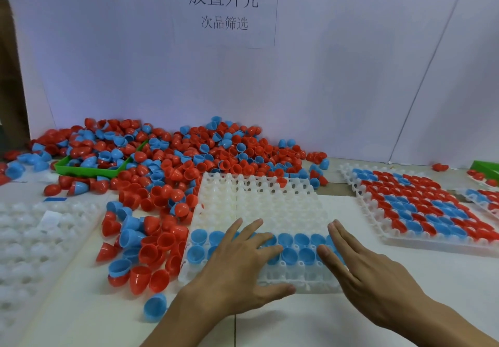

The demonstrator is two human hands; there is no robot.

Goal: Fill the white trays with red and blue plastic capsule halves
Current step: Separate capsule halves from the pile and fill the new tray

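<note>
Capsule halves (172, 174): glossy smooth plastic. White tray (259, 201): translucent matt plastic. Backdrop (351, 63): paper.

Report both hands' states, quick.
Left hand: open, fingers flat on the blue halves in the middle tray.
Right hand: open, fingers straight over the tray, holding nothing.

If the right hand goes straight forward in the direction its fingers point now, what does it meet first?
The right hand lies flat, fingers pointing up and left across the middle white tray. Past the blue halves under it come empty cells; probably the first obstacle is the loose pile of capsule halves beyond the tray's far edge.
</note>
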